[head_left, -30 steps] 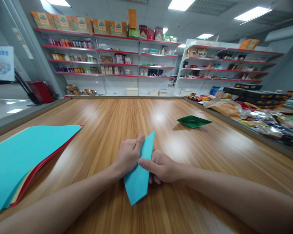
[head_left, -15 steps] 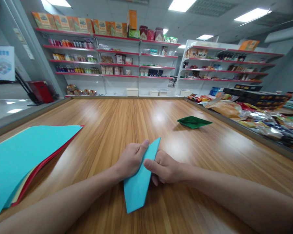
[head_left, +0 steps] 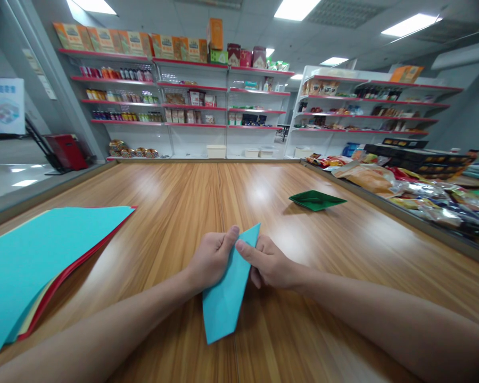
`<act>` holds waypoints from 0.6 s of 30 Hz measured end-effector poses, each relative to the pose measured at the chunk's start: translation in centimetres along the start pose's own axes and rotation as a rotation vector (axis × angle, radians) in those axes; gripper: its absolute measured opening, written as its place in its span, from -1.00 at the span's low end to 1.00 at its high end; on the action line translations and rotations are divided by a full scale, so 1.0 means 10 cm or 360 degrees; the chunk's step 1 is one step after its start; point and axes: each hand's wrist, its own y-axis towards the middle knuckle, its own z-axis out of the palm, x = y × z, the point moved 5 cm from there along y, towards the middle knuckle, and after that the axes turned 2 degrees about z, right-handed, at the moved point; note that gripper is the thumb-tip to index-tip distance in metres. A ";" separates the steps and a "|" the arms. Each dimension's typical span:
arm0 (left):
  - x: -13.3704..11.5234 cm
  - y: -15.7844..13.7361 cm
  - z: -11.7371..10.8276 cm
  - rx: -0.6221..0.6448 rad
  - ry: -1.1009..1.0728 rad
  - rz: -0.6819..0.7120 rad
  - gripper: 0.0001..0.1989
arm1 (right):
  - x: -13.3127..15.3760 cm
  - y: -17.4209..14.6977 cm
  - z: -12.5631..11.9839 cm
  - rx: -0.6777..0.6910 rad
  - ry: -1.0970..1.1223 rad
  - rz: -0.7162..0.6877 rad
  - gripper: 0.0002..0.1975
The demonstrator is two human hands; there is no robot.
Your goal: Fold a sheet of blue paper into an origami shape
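Note:
A folded piece of light blue paper, long and narrow with a pointed far end, is held between my hands above the wooden table. My left hand grips its left edge, with the thumb near the upper part. From the other side, my right hand pinches the right edge, its thumb lying across the front near the pointed end. Fingers of both hands are partly hidden behind the paper. Farther off to the right, a folded green paper boat shape rests on the table.
At the left lies a stack of coloured sheets, light blue on top with cream and red beneath. Packaged snacks line the table's right side. Shelves of goods stand beyond the wooden table.
My right thumb has slid up the paper toward its pointed end, closer to my left thumb. My left hand and the paper have shifted only slightly.

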 end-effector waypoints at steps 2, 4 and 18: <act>-0.01 0.00 -0.01 -0.0016 0.0116 0.0027 -0.42 | 0.00 0.00 0.01 -0.0016 -0.0056 -0.0028 -0.33; -0.01 0.01 -0.02 -0.0041 0.0256 0.0039 -0.43 | 0.01 0.00 0.01 -0.0045 -0.0113 -0.0047 -0.32; -0.11 0.03 -0.07 -0.0174 0.0620 0.0042 -0.42 | 0.00 0.05 -0.02 0.0033 -0.0138 0.0020 -0.30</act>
